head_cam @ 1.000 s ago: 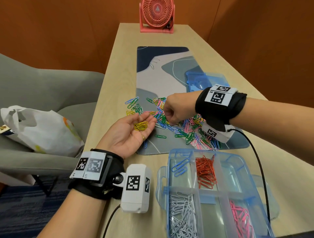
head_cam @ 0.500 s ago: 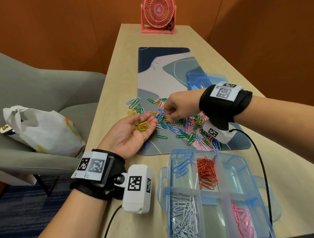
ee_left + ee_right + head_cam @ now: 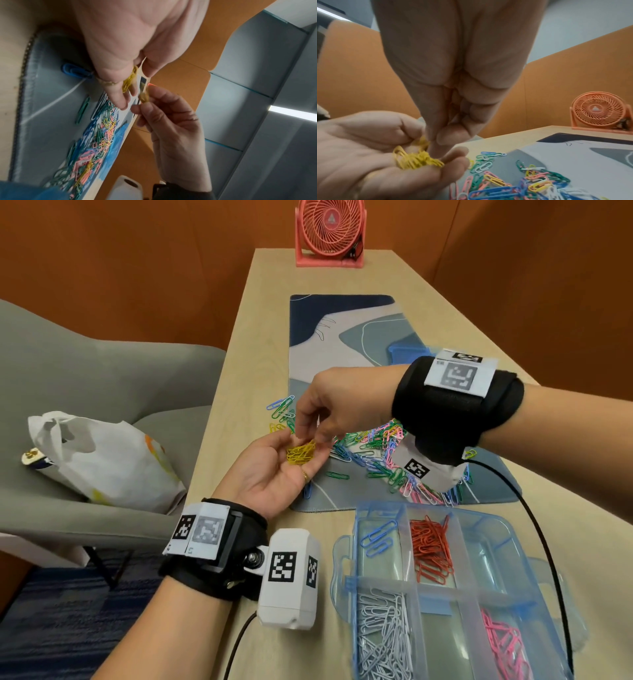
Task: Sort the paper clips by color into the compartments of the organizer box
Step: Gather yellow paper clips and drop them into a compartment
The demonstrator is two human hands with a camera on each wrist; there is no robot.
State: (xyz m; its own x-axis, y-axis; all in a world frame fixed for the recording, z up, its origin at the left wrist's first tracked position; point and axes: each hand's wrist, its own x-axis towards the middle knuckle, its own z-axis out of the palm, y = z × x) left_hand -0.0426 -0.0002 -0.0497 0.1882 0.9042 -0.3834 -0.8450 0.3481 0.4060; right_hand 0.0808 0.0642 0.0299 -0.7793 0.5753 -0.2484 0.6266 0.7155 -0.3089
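Head view: left hand (image 3: 274, 470) cupped palm-up holding yellow clips (image 3: 301, 453); right hand (image 3: 329, 402) pinches one above.

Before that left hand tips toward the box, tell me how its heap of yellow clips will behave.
The yellow clips lie loose and tangled in the cupped left hand, so they will probably slide out in a clump, not singly. Thin wire, likely very light; a few may snag or scatter past the organizer box.

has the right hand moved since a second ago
Yes. The right hand has left the loose clips on the mat, going left to over the left palm.
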